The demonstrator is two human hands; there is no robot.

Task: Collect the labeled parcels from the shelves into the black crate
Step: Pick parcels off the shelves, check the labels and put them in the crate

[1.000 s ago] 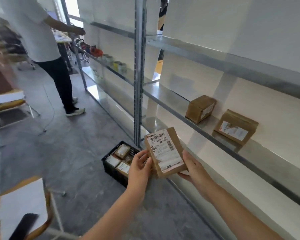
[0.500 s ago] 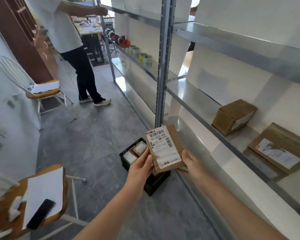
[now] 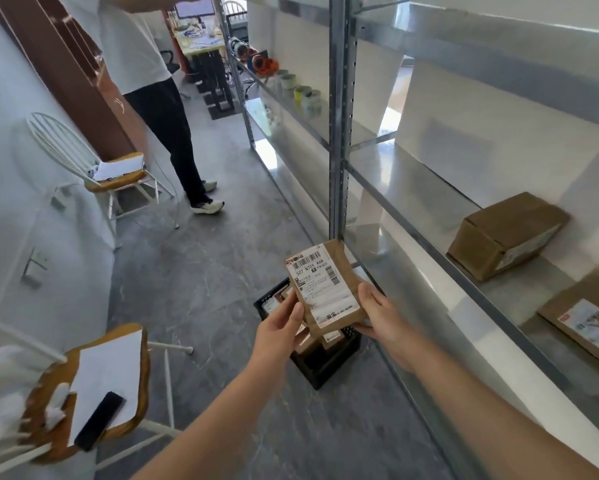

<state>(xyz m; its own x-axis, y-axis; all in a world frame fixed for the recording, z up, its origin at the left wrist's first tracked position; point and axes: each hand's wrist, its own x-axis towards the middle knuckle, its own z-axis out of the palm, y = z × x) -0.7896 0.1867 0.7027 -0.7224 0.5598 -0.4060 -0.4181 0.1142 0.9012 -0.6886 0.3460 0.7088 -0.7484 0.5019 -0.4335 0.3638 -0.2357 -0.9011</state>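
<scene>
A flat brown parcel (image 3: 325, 285) with a white barcode label is held label-up between both hands. My left hand (image 3: 279, 327) grips its left edge and my right hand (image 3: 377, 315) grips its right edge. It hangs above the black crate (image 3: 325, 365), which stands on the floor by the shelf post and holds several labeled parcels, mostly hidden behind the hands. Two more parcels lie on the metal shelf to the right: a brown box (image 3: 505, 233) and a flat labeled parcel (image 3: 589, 313).
A person (image 3: 152, 81) in a white shirt and dark trousers stands ahead in the aisle. A metal shelf rack (image 3: 339, 133) runs along the right. Two wooden chairs line the left wall, the near one (image 3: 94, 386) carrying paper and a phone.
The view has swung left and moved closer to the crate. The parcel stays in both hands, now lower and over the crate. The shelf parcels have slid toward the right edge.
</scene>
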